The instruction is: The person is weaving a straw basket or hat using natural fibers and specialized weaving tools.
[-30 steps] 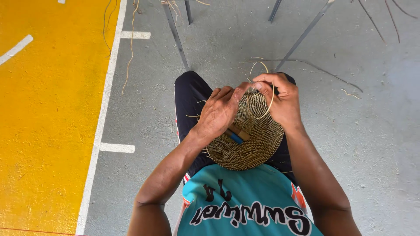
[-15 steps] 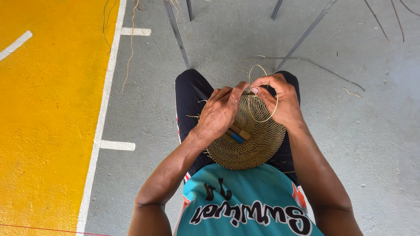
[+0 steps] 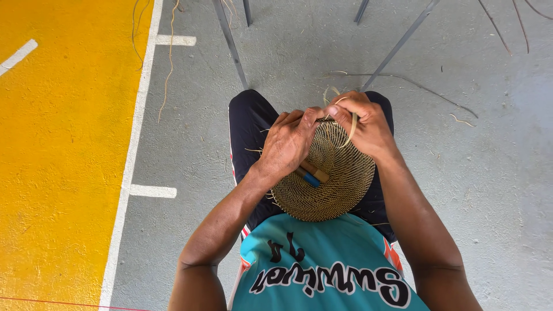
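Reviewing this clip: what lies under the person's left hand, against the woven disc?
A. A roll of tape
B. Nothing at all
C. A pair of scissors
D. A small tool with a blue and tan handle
D: a small tool with a blue and tan handle pokes out from under the left hand, lying against the round woven disc on the person's lap.

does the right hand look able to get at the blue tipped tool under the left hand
Probably yes. The blue-tipped tool sticks out from under the left hand on the woven disc, uncovered, but the right hand is pinching a pale strip.
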